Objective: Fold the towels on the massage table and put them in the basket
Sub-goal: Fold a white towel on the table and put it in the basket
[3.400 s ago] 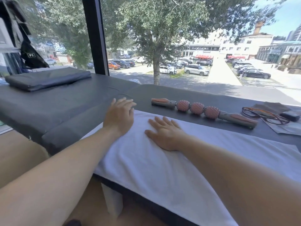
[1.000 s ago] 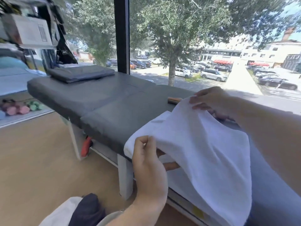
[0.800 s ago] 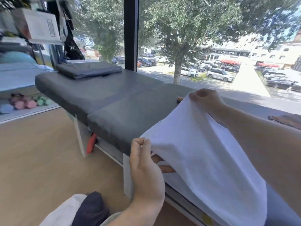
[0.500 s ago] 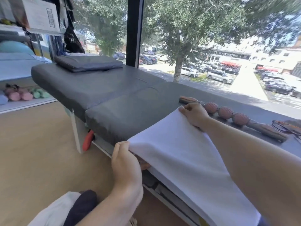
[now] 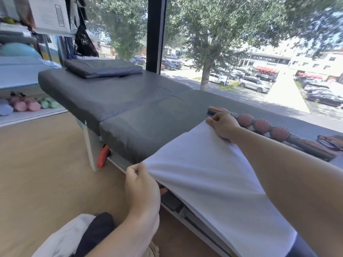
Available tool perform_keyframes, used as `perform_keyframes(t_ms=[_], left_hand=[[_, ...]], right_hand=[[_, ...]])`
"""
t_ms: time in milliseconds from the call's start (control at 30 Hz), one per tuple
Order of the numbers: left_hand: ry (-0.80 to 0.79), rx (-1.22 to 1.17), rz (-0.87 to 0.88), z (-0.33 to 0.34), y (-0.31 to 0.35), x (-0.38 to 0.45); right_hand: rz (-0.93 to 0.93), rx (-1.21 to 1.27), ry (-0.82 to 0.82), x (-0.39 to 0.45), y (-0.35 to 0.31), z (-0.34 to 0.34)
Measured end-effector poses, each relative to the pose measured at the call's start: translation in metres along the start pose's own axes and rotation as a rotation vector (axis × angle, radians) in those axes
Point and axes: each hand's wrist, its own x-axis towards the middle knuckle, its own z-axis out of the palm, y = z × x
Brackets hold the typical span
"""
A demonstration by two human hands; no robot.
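You had the white towel (image 5: pixel 209 175) by its leading edge, which ran from near to far across the grey surface (image 5: pixel 148 127): your left hand (image 5: pixel 142 184) pinched the near corner just off the surface's front side, your right hand (image 5: pixel 223 125) gripped the far corner, touching the padding beside the massage roller (image 5: pixel 263 127). The rest trailed away to your right, so the fold looked set to run that way. No basket showed anywhere.
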Motion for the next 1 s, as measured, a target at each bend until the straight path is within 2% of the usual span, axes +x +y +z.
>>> perform_keyframes(t_ms=[233,433,600,733,833,1000], left_hand=[[0.085,0.032,0.019,0.004,-0.012,0.023],[-0.045,-0.013,-0.075,0.001,-0.010,0.020],[-0.071,-0.019,-0.018,-0.003,0.001,0.018],[-0.046,0.044,0.132,-0.006,0.004,0.032],[-0.116,0.138,0.242,-0.008,0.010,0.042],[-0.176,0.286,0.377,-0.010,0.015,0.051]], right_hand=[[0.019,-0.127,-0.042,-0.002,-0.006,0.011],[0.034,-0.551,-0.269,-0.004,-0.026,-0.004],[0.040,-0.526,-0.321,-0.003,-0.023,-0.014],[0.042,-0.369,-0.195,-0.008,-0.015,-0.020],[0.059,-0.221,-0.075,-0.011,-0.006,-0.023],[-0.097,-0.143,-0.065,-0.015,0.004,-0.030]])
